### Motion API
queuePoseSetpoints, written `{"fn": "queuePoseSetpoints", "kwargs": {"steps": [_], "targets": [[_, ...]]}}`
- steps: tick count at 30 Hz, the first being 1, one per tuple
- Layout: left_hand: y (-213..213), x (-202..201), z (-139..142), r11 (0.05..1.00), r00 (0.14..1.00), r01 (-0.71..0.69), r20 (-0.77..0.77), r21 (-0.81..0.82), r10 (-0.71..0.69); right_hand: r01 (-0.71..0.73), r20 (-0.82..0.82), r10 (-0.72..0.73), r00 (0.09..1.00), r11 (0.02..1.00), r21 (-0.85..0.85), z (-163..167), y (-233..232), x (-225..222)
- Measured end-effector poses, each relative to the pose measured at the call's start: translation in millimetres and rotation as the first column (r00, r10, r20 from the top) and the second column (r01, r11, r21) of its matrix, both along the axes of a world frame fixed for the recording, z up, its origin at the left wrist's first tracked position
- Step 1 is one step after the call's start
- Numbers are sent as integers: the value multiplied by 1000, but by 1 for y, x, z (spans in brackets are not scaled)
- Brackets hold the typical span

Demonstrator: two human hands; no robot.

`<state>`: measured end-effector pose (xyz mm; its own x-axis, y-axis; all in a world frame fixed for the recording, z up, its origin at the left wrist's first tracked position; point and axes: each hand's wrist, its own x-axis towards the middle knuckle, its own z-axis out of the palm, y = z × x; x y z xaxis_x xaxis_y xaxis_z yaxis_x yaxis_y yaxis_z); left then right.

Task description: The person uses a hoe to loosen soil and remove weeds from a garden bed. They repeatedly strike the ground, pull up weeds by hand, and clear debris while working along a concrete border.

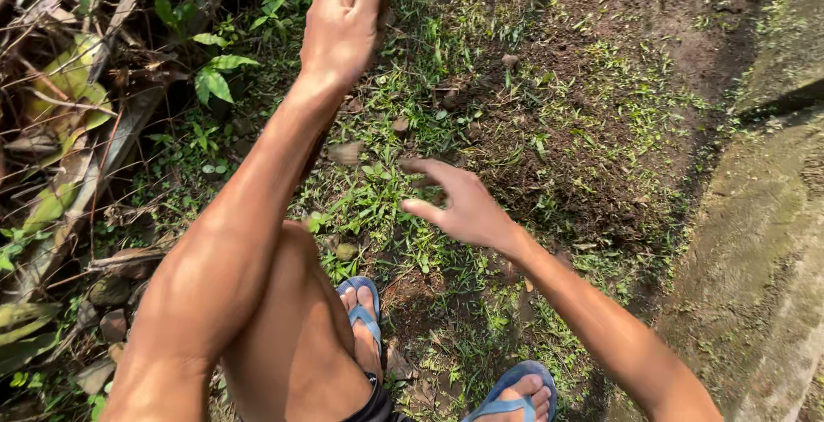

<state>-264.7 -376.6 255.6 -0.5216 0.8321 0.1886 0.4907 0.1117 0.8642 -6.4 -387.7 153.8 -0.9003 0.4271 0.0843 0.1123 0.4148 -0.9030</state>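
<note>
Two bare arms reach down over the ground of grass and dark soil [549, 130], with a mossy concrete slab [755, 242] on your right side and dry leaves and stems [60, 130] on your left. Your feet stand in blue flip-flops [365, 315] just below. Your left hand [343, 23] is raised at the top edge, its fingers curled closed around something dark; you cannot tell what it is, because it leaves the picture. Your right hand [463, 207] hangs released above the grass, fingers spread, holding nothing.
</note>
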Motion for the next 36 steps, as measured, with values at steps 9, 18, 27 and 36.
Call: {"fn": "queuePoseSetpoints", "kwargs": {"steps": [9, 18, 27, 36], "targets": [[16, 55, -56, 993, 264, 114, 963, 29, -58, -145, -153, 14, 988, 398, -906, 4, 10, -21], [15, 76, -82, 811, 653, 552, 705, -192, -277, 207, 89, -328, 941, 344, -916, 10, -16, 9], [-109, -58, -239, 883, 716, -164, -669, -439, -200, 654, 373, -559, 741, 471, -593, -51, 85, 33], [-100, -78, -292, 851, 653, -315, -747, -420, -127, 643, 238, -730, 641, 340, -687, -94, 215, -105]]}}
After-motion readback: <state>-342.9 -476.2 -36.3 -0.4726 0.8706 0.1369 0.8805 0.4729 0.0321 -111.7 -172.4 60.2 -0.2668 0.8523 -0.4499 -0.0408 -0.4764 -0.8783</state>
